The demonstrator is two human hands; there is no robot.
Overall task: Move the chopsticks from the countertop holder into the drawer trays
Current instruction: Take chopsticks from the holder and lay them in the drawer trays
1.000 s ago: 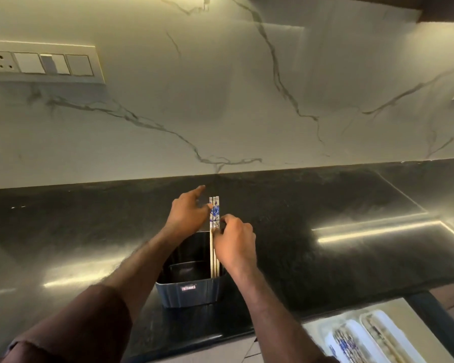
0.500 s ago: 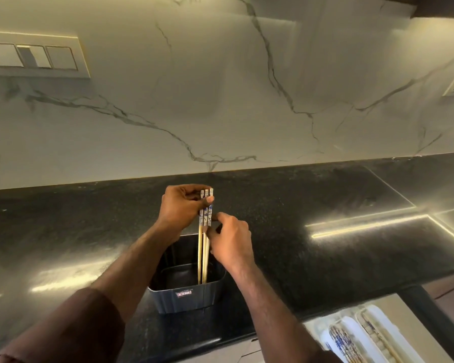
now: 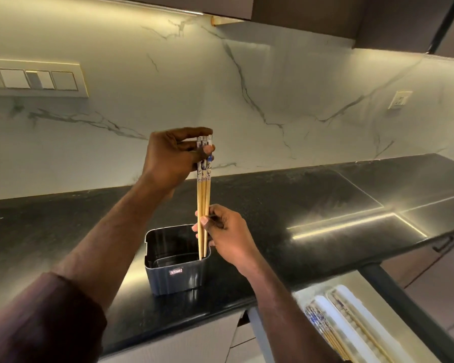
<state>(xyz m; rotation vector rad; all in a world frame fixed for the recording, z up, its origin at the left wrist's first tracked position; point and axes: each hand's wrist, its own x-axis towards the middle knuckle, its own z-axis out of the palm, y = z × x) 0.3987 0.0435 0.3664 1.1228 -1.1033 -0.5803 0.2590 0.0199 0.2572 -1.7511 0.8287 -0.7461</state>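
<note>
Chopsticks [image 3: 203, 195] now drawn nearly clear of holder [image 3: 174, 268] near countertop [image 3: 325, 231] front edge, left hand [image 3: 172, 159] pinching tops, right hand [image 3: 227, 233] fingers curled round shafts, ready for drawer trays [image 3: 351, 320]

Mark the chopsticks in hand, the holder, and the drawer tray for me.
chopsticks [image 3: 203, 200]: head view, bare wooden shafts between the two hands.
holder [image 3: 176, 280]: head view, dark front wall below its label.
drawer tray [image 3: 351, 307]: head view, white rim of the tray lower right.
</note>
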